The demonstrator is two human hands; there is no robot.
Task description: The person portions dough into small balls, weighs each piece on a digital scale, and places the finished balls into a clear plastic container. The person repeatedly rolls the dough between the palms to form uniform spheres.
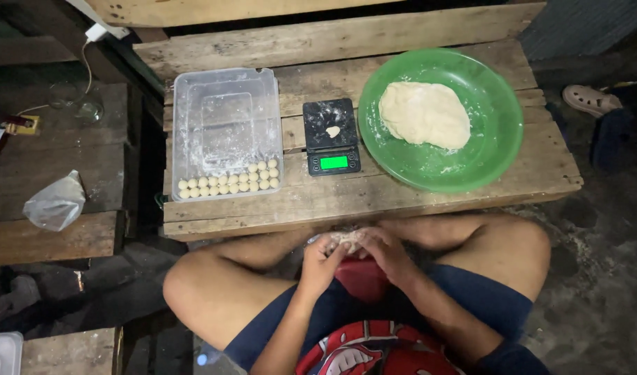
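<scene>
Both hands, left hand [323,255] and right hand [382,248], have fingers pinching a small pale dough piece [346,239] over the lap, two rows of little round dough balls [228,183] sit done in the clear plastic tub [224,104], big cream dough lump [424,114] left in the round green plastic bowl [499,146].

Green bowl [499,142] far right with pale cream dough [424,114]. Black scale [330,136], green-lit display. Clear box [225,104] left, cream balls [228,182] inside. Brown weathered table [429,187]. Near, navy shorts [471,295], red patterned shirt [374,354].

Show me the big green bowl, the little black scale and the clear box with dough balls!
Round green plastic bowl [502,132]: head view, bare inner wall.
Small black scale [330,114]: head view, floury platform.
Clear plastic box [224,118]: head view, bare floor.
</scene>
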